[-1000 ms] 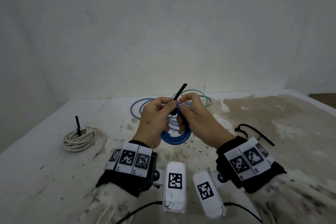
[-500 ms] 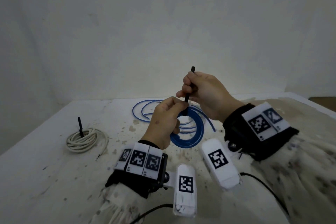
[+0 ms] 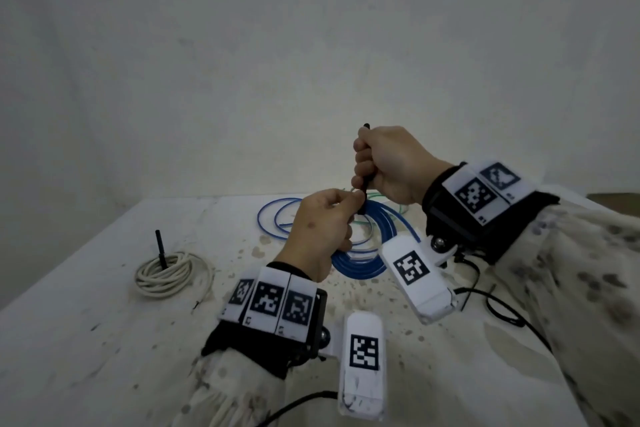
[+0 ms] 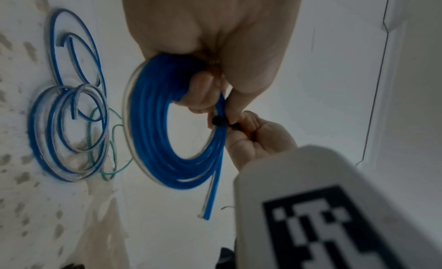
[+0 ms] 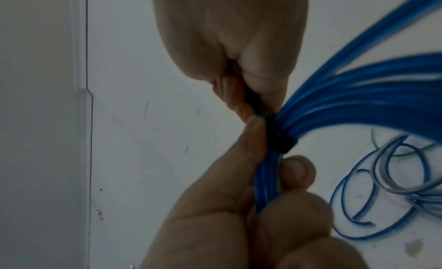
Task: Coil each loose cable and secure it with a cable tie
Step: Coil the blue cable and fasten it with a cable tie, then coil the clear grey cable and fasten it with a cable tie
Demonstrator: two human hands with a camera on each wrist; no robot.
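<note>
A blue cable coil (image 3: 363,267) hangs above the table, gathered at its top by a black cable tie (image 3: 364,185). My left hand (image 3: 349,201) pinches the coil just below the tie's head (image 4: 217,121). My right hand (image 3: 363,166) is a fist round the tie's tail, directly above the left hand; the tail's tip sticks out of the top of the fist. In the right wrist view the tie's band (image 5: 279,138) sits tight round the blue strands (image 5: 358,106). One blue cable end (image 4: 208,207) dangles from the coil.
A white coiled cable (image 3: 166,274) with an upright black tie lies at the table's left. Loose blue and grey cables (image 3: 277,218) and a thin green wire (image 3: 401,208) lie behind the hands. Black leads (image 3: 502,312) trail at the right. A wall stands behind.
My right hand took the tie's tail in a fist and rose above the left hand, drawing the tail upward. The left hand and the coil lifted slightly.
</note>
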